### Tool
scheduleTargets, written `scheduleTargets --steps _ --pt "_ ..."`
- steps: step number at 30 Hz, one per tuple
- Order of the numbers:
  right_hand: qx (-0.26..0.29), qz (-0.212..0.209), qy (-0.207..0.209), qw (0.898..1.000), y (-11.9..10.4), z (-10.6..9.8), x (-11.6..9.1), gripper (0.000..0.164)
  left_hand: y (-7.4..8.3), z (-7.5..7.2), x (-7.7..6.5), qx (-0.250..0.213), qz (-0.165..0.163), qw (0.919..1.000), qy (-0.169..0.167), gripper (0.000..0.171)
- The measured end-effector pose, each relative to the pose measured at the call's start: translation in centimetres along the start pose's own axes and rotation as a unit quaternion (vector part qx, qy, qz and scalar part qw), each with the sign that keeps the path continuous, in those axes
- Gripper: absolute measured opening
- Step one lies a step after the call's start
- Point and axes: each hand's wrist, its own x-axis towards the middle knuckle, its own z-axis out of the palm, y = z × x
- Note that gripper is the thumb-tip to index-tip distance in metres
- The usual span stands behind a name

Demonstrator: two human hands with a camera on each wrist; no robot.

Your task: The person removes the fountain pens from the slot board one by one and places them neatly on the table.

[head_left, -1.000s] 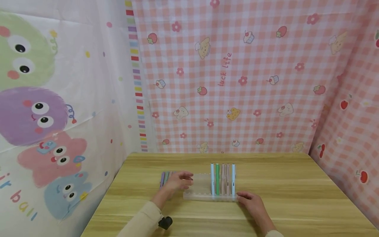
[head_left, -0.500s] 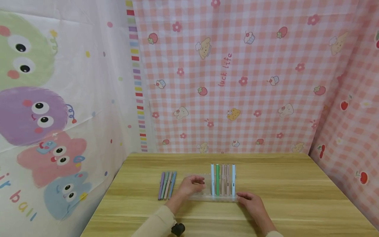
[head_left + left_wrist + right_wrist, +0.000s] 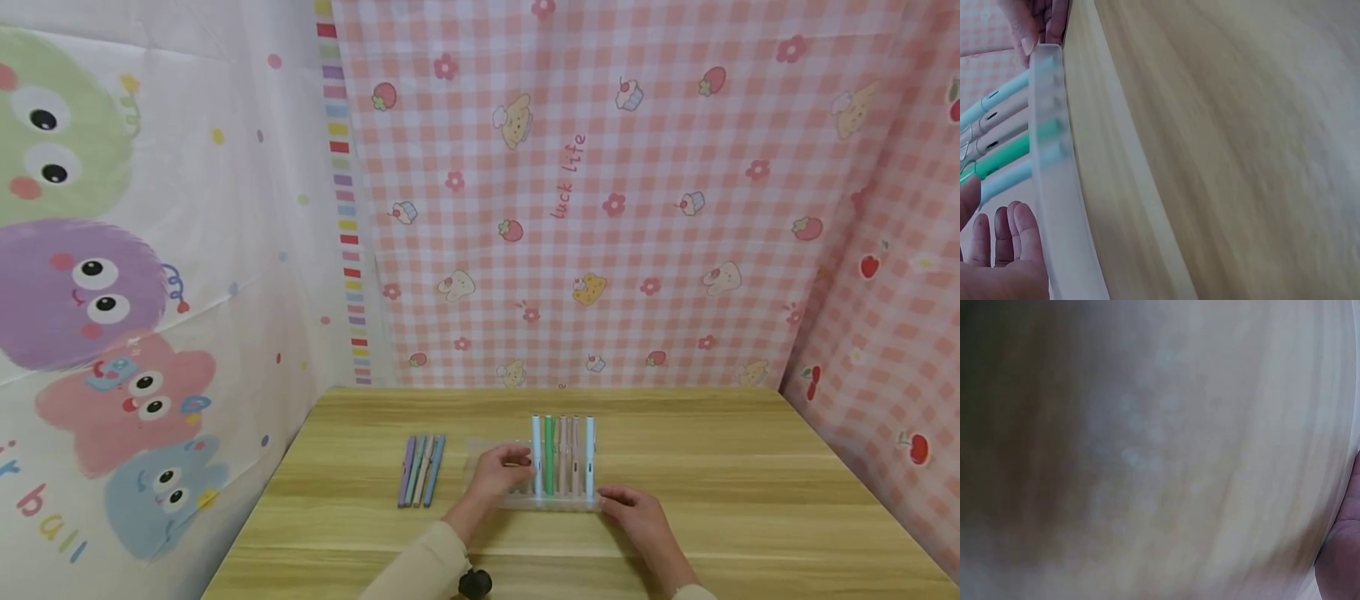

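Note:
A clear pen rack with a scalloped edge stands mid-table. Several capped pens stand upright at its right part: a light blue pen, a green pen, two dusty pink ones and another light blue pen. My left hand is over the rack's left part, fingertips right beside the leftmost light blue pen. In the left wrist view its fingers are loosely bent, with nothing between them and the thumb. At the rack's right end, my right hand holds the corner with thumb and fingers.
Left of the rack, a purple pen, a green pen, a pinkish pen and a blue pen lie side by side on the wooden table. A checked cloth hangs behind.
My left hand has moved right, from beside the lying pens to the leftmost standing pen, uncovering the lying pens. The right hand stays at the rack's end.

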Motion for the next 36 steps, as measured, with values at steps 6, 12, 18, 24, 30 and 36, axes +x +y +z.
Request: scheduleTargets --steps 6,12,18,24,30,36 --pt "0.011 -0.001 -0.001 1.0 0.0 0.1 0.0 0.023 -0.3 0.9 0.3 -0.015 0.011 0.9995 0.025 0.029" --pt "0.005 0.0 -0.001 1.0 -0.1 0.2 0.0 0.023 -0.3 1.3 0.4 -0.021 -0.005 0.999 0.04 0.026" --pt "-0.007 0.005 -0.001 1.0 -0.3 0.1 -0.1 0.023 -0.1 1.6 0.4 -0.006 -0.005 0.9989 0.045 0.023" --pt "-0.008 0.008 -0.001 1.0 -0.3 0.1 -0.2 0.021 0.4 1.8 0.0 -0.01 -0.003 0.9989 0.045 0.022" --pt "-0.01 0.006 -0.001 1.0 -0.3 0.0 -0.2 0.022 0.5 1.7 0.1 -0.028 -0.004 0.9988 0.039 0.022" --pt "-0.009 0.008 0.0 1.0 -0.2 -0.1 -0.1 0.023 1.0 1.2 0.6 -0.042 0.001 0.9985 0.035 0.021"
